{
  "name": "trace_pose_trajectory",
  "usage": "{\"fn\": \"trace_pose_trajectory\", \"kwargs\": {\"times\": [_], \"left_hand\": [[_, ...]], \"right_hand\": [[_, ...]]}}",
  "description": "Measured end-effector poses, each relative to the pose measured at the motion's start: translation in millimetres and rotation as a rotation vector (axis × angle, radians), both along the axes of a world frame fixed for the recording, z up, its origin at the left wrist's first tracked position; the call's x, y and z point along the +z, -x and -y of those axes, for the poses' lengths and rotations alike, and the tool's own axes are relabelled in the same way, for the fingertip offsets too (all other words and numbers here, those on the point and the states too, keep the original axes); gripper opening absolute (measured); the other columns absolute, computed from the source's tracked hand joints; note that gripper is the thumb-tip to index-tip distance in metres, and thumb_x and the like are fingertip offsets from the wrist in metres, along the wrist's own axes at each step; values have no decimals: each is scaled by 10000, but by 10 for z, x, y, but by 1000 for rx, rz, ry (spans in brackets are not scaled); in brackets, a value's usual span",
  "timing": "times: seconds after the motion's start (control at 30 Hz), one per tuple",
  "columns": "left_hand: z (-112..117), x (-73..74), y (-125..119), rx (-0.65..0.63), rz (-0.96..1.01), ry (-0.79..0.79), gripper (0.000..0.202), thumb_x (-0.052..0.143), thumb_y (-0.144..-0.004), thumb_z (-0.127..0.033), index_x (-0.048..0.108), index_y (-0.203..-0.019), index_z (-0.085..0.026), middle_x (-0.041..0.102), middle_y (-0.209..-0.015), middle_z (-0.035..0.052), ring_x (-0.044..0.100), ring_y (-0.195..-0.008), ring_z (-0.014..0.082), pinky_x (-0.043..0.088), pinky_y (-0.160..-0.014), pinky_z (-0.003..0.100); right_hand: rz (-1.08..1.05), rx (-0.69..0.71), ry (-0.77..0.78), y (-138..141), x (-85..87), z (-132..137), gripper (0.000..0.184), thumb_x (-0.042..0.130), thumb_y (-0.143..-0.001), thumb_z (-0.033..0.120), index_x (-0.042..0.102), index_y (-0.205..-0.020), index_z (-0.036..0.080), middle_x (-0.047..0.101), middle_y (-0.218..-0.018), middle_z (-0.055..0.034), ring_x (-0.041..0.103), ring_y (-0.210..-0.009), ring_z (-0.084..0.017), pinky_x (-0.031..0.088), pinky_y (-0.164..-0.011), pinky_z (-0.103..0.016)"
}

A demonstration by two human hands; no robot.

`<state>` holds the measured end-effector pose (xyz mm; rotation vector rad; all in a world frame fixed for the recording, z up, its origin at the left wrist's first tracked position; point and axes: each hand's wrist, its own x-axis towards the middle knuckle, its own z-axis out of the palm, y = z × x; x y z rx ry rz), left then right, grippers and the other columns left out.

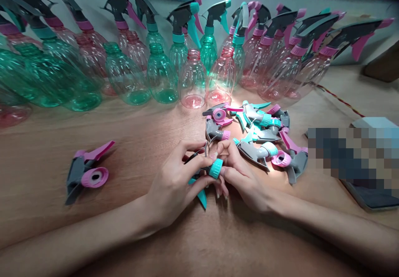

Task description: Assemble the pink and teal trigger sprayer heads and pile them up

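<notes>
My left hand [174, 179] is closed around a grey trigger spray head with a teal collar [215, 169]. Its teal trigger sticks out below the fingers, and much of the grey body is hidden by them. From the other side, my right hand [245, 179] curls its thumb and fingers against the collar. Just beyond my right hand lies a pile of loose spray heads, among them a grey one with a teal collar [257, 150] and a pink-collared one [293, 160]. Away to the left, a single pink and grey spray head [89, 171] rests on the table.
Pink and green clear bottles stand in rows along the back, some topped with spray heads. Open-necked ones, such as a pink bottle [193, 79] and a green bottle [162, 75], are in front. A dark, partly blurred-out device [370, 196] lies at the right, near a twisted wire [341, 99].
</notes>
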<state>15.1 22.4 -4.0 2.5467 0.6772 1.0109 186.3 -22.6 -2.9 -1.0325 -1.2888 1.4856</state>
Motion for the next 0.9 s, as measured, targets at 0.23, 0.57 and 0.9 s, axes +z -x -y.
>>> {"fn": "trace_pose_trajectory", "kwargs": {"times": [0.23, 0.57, 0.9], "left_hand": [[-11, -7, 40, 3, 9, 135, 184, 650, -836, -192, 594, -1011, -209, 498, -1131, 52, 557, -1043, 178, 507, -901, 308], [-19, 2, 31, 15, -51, 142, 232, 644, -844, -227, 580, -1067, -221, 505, -1145, 53, 564, -1051, 182, 507, -910, 316], [-10, 39, 4, 34, -73, 33, 277, 661, -821, -200, 545, -1073, -197, 545, -1147, 72, 593, -1028, 190, 521, -882, 312]], "right_hand": [[-13, 46, 63, -23, -5, -24, 133, 407, -865, 183, 317, -952, 230, 478, -641, 81, 478, -480, -86, 392, -468, -222], [110, 49, 53, -32, 66, -36, 135, 388, -839, 209, 290, -929, 232, 456, -611, 93, 493, -490, -102, 426, -520, -265], [157, 56, 30, -53, 112, -35, 213, 340, -764, 140, 305, -956, 227, 481, -639, 65, 493, -522, -119, 432, -529, -280]]}}
